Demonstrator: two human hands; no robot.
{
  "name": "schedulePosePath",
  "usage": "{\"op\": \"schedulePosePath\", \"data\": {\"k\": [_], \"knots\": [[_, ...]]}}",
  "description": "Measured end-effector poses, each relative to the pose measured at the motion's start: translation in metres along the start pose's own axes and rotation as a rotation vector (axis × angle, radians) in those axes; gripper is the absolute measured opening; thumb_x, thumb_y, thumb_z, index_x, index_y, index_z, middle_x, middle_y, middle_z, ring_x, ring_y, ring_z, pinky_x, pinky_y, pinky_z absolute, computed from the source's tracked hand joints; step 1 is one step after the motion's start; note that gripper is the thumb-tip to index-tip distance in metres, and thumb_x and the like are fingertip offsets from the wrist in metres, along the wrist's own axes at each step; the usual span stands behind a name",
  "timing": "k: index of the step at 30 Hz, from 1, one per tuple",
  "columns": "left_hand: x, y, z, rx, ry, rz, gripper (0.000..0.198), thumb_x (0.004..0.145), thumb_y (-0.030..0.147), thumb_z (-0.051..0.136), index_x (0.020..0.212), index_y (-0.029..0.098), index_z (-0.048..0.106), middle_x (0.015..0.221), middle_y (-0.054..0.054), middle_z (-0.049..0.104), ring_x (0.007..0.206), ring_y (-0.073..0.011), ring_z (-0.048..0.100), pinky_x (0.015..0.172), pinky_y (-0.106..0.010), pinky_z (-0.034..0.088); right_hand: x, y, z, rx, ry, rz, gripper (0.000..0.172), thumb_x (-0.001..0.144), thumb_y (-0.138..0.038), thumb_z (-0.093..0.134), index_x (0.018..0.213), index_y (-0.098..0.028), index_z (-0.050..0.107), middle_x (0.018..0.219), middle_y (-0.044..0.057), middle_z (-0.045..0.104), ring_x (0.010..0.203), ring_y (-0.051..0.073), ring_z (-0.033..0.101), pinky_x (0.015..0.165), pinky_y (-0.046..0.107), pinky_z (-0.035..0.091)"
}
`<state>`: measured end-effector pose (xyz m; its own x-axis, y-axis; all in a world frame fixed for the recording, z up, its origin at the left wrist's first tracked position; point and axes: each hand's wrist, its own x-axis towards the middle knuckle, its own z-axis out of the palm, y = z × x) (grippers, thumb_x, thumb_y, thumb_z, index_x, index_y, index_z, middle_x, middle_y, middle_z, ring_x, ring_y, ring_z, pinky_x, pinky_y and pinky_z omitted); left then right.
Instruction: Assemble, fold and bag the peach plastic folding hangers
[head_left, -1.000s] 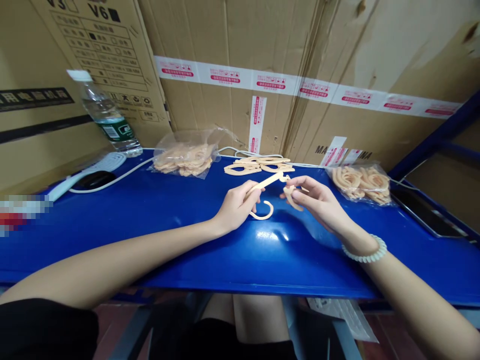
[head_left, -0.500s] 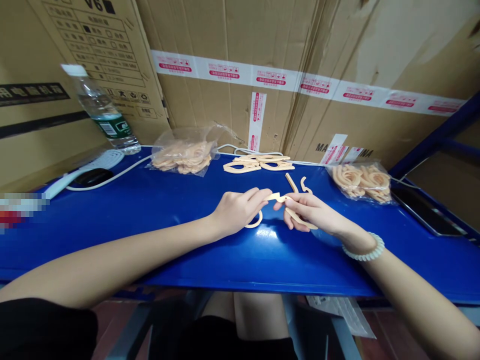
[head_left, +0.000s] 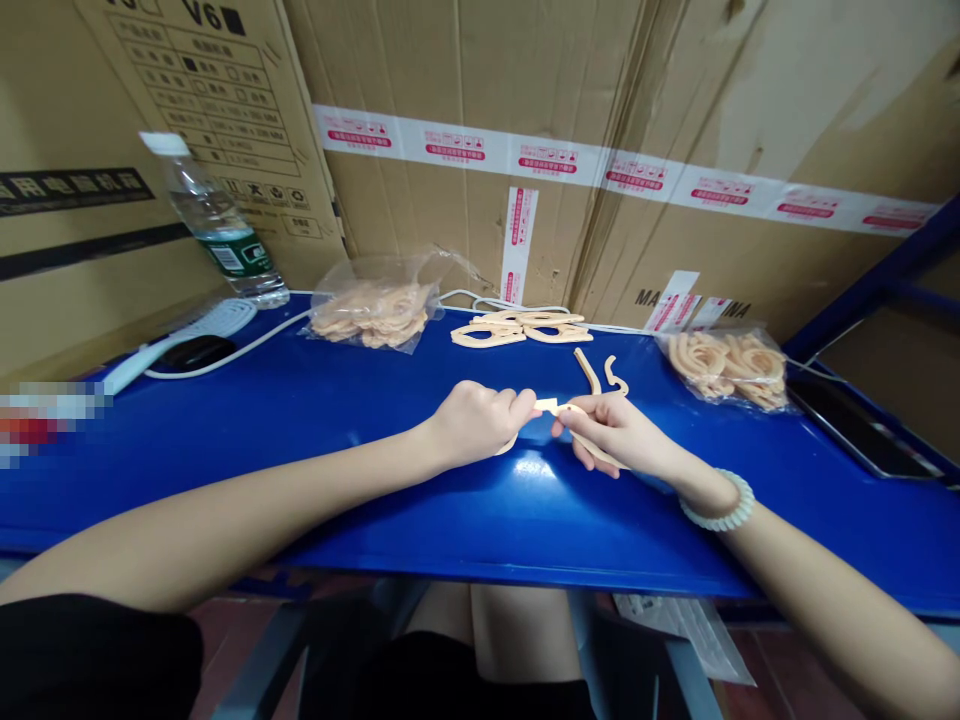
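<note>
Over the middle of the blue table, my left hand (head_left: 480, 425) is closed, gripping the end of a pale wood-coloured curved piece (head_left: 505, 448), whose curve shows just under my fingers. My right hand (head_left: 615, 430) pinches another pale curved piece (head_left: 600, 456) that runs back beneath the palm. In the narrow gap between my fingertips the notched light ends (head_left: 549, 405) of the pieces show; whether they are joined I cannot tell. Beyond my right hand lie two loose pieces, a nearly straight strip (head_left: 587, 371) and an S-shaped one (head_left: 616, 375).
Behind my hands rest several pale looped pieces (head_left: 487, 333). Clear bags of such pieces stand at left (head_left: 375, 312) and right (head_left: 724, 368). A water bottle (head_left: 225, 235), a black mouse (head_left: 196, 352), a white cable and a dark phone-like slab (head_left: 862, 425) lie around; cardboard (head_left: 420, 210) walls the back.
My left fingers have curled from stretched forward into a tighter grip, covering more of the curved piece below. Both hands have shifted slightly, and the view has moved a little.
</note>
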<state>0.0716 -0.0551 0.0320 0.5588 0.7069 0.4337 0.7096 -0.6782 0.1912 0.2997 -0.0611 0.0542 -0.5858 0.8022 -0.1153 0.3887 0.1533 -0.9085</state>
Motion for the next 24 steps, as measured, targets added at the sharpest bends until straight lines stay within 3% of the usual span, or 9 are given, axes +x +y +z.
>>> {"op": "schedulePosePath", "data": {"k": [13,18,21,24], "knots": [[-0.002,0.006,-0.001,-0.191,0.066,-0.141,0.032,0.099,0.040,0.051,0.074,0.021,0.055,0.055,-0.003,0.053,0.051,-0.0182,0.052,0.058,-0.025,0.032,-0.005,-0.008,0.010,-0.289,0.222,-0.189,0.044,0.102,-0.056,0.045,0.085,-0.019,0.062,0.053,-0.002,0.061,0.033,0.010,0.047,0.038,0.023,0.035],[0.000,0.007,-0.001,-0.206,-0.004,-0.287,0.029,0.098,0.042,0.053,0.078,0.022,0.057,0.050,0.001,0.046,0.051,-0.0222,0.054,0.060,-0.027,0.035,-0.006,-0.006,0.010,-0.512,0.314,-0.376,0.047,0.101,-0.058,0.046,0.076,-0.021,0.060,0.055,-0.001,0.057,0.046,0.012,0.052,0.050,0.026,0.040],[0.000,0.003,-0.002,-0.298,0.017,-0.332,0.027,0.098,0.039,0.053,0.079,0.023,0.061,0.052,0.001,0.051,0.050,-0.0197,0.054,0.059,-0.026,0.034,-0.007,-0.007,0.007,-0.353,0.240,-0.286,0.046,0.103,-0.058,0.043,0.090,-0.019,0.064,0.057,-0.002,0.060,0.040,0.011,0.049,0.045,0.025,0.039],[0.002,-0.003,0.001,-0.577,0.058,-0.411,0.029,0.100,0.041,0.049,0.087,0.023,0.067,0.053,0.003,0.054,0.046,-0.0160,0.053,0.055,-0.025,0.036,-0.007,-0.010,-0.006,-0.174,0.249,-0.240,0.043,0.102,-0.058,0.047,0.106,-0.018,0.061,0.057,-0.002,0.062,0.038,0.011,0.049,0.042,0.025,0.039]]}}
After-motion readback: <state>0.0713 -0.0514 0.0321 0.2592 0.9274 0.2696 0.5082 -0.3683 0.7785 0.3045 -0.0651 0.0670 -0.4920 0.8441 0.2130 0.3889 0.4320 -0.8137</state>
